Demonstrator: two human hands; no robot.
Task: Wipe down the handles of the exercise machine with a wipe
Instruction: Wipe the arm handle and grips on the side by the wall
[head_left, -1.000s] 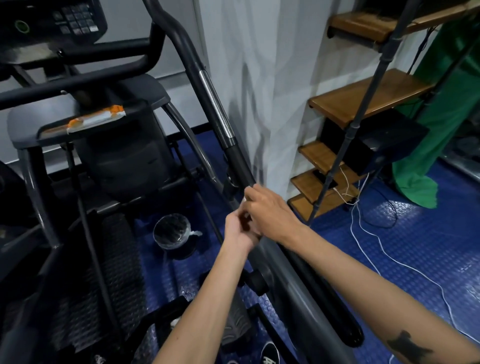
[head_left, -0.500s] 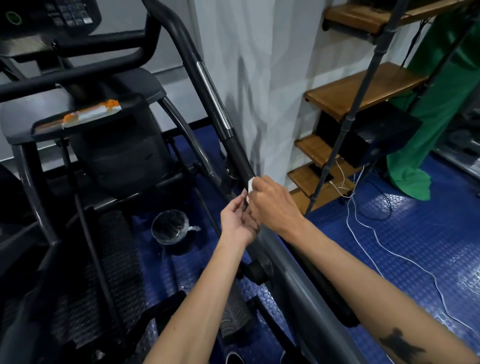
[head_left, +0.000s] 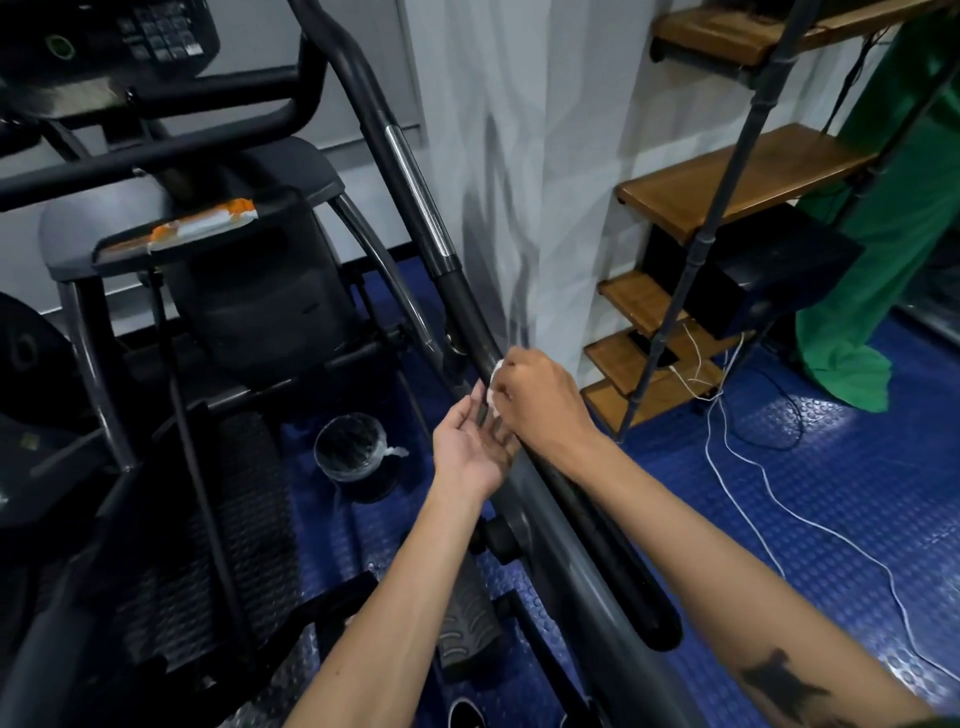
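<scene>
A long dark handle (head_left: 415, 187) of the exercise machine runs diagonally from the top centre down to the lower right, with a chrome strip on its upper part. My right hand (head_left: 540, 400) is closed over the bar near its middle and presses a small white wipe (head_left: 494, 379) against it. Only a bit of the wipe shows at my fingertips. My left hand (head_left: 470, 449) sits just below and left of the right one, palm up, fingers apart, cupped under the bar and holding nothing.
A pack of wipes (head_left: 202, 226) lies on the machine's tray at left. A small lined bin (head_left: 353, 452) stands on the blue floor under the handle. A white pillar (head_left: 519, 156) and wooden stairs (head_left: 727, 176) are close on the right, with white cables (head_left: 753, 467) trailing across the floor.
My right hand has slid a little up the bar with the wipe. My left hand has let go of the wipe, dropped slightly and turned palm up.
</scene>
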